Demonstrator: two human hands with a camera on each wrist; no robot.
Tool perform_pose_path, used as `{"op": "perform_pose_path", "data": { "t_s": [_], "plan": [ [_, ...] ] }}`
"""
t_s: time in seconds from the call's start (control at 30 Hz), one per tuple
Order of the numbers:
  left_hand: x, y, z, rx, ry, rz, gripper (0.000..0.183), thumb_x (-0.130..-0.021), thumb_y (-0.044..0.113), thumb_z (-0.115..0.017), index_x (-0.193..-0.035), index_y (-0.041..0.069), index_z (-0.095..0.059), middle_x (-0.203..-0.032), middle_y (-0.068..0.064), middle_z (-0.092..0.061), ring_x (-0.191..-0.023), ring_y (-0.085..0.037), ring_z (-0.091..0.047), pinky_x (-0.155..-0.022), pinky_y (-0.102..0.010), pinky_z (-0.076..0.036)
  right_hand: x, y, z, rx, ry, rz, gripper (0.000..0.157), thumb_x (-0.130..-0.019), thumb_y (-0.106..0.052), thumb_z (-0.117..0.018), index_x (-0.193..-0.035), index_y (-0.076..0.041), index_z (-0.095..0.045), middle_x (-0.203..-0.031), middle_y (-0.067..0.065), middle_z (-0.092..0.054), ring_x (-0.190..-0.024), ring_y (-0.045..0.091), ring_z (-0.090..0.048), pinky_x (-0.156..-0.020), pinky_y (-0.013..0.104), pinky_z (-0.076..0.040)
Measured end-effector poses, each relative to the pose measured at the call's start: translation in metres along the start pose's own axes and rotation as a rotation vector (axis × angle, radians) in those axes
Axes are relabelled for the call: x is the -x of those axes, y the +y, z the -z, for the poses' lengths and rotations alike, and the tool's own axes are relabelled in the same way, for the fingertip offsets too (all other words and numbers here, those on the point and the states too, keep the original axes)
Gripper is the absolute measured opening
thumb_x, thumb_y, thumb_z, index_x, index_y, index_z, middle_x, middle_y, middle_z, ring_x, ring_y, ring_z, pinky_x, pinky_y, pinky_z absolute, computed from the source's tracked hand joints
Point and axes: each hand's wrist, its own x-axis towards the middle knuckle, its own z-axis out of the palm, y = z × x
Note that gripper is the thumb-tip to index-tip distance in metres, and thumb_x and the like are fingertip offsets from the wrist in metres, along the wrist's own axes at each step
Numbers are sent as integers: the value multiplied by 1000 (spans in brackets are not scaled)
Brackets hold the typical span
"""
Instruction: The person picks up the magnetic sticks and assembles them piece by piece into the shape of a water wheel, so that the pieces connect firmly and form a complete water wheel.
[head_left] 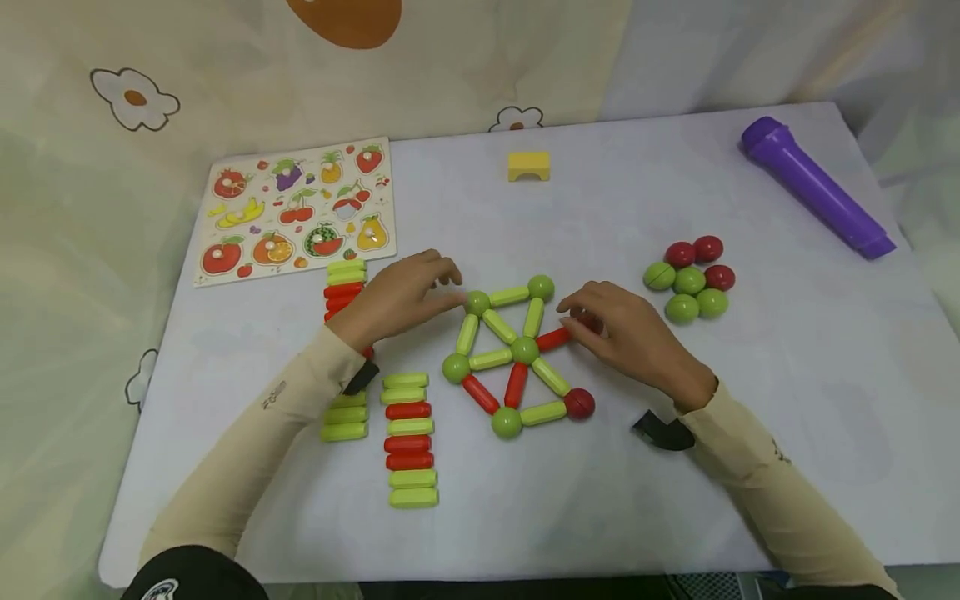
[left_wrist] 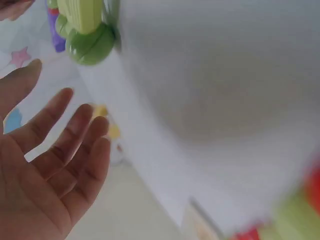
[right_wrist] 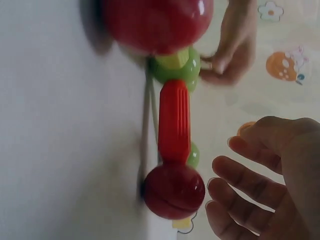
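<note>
A flat frame of green and red rods joined by balls lies mid-table, with a green ball [head_left: 524, 350] at its hub. My left hand [head_left: 401, 296] is beside the upper-left green ball [head_left: 477, 303]; its fingers are loosely bent. Nothing sits in the left palm [left_wrist: 40, 185] in the left wrist view. On the other side, my right hand [head_left: 630, 337] partly covers a dark red ball [right_wrist: 174, 191] at the end of a red rod [right_wrist: 174, 120]. The right wrist view shows the right fingers relaxed and apart from that ball.
Loose rods [head_left: 408, 461] lie in two columns at left, one partly under the left forearm. Several loose balls [head_left: 689, 281] cluster at right. Farther back are a fruit puzzle board [head_left: 258, 237], a yellow arch block [head_left: 528, 164] and a purple tube-shaped object [head_left: 813, 187].
</note>
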Motion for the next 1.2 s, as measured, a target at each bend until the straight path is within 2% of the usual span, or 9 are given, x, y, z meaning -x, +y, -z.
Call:
{"op": "perform_pose_path", "data": {
  "t_s": [0.07,0.23,0.33,0.47,0.63,0.73,0.9,1.03,1.2],
  "plan": [
    [19,-2,4,-10,-33,30,27,-90,33,-67,-106,12,-66,-101,-2,-63,-92,-19,-58,-79,-34,-50,0,2,1,4,24,-6,19,-84,-7,-73,-102,-10,-67,-85,-1,-62,-77,12,-56,-65,31,-49],
    [54,-8,3,37,-263,160,21,-84,23,-74,-102,14,-69,-90,1,-64,-83,-17,-56,-73,-30,-49,0,7,5,-16,61,7,20,-83,-4,-73,-101,-10,-67,-84,-2,-62,-77,12,-57,-64,34,-49],
    [61,-11,0,72,-341,190,17,-83,21,-75,-98,15,-69,-85,2,-63,-80,-16,-56,-71,-29,-49,0,8,5,-21,68,9,20,-83,-5,-73,-101,-9,-67,-84,-2,-62,-76,12,-57,-63,35,-49],
    [62,-16,-4,116,-373,164,11,-84,18,-74,-92,14,-69,-80,2,-62,-76,-16,-55,-69,-29,-49,1,9,4,-25,68,3,18,-83,-6,-73,-100,-9,-67,-84,-2,-63,-76,10,-57,-64,33,-50],
    [56,-20,-5,136,-363,142,7,-86,17,-72,-90,14,-68,-79,3,-62,-75,-15,-54,-69,-28,-49,1,10,4,-35,70,-9,17,-84,-5,-71,-101,-9,-67,-87,-2,-64,-78,11,-58,-66,32,-51],
    [52,-21,-4,140,-328,116,7,-86,17,-71,-92,14,-69,-79,3,-62,-75,-15,-54,-70,-28,-48,1,11,5,-19,64,-18,18,-85,-6,-70,-102,-9,-67,-89,-1,-65,-80,14,-59,-67,33,-51],
    [42,-19,8,142,-210,47,11,-88,19,-70,-97,12,-69,-83,2,-64,-78,-15,-55,-71,-30,-49,3,12,10,93,-90,-153,26,-88,-23,-70,-110,-10,-65,-90,3,-64,-77,18,-59,-63,33,-49],
    [20,-8,20,135,-103,-61,14,-90,18,-68,-100,9,-69,-88,1,-66,-82,-14,-58,-74,-30,-50,6,15,10,134,-242,-243,38,-86,-35,-71,-113,-9,-62,-83,0,-62,-70,15,-55,-58,29,-45],
    [-21,19,21,155,-55,-204,19,-92,18,-64,-108,7,-67,-98,-1,-68,-92,-13,-61,-85,-32,-50,6,19,4,113,-250,-241,38,-86,-31,-72,-115,-8,-61,-86,0,-64,-72,15,-53,-61,30,-46]
  ]
}}
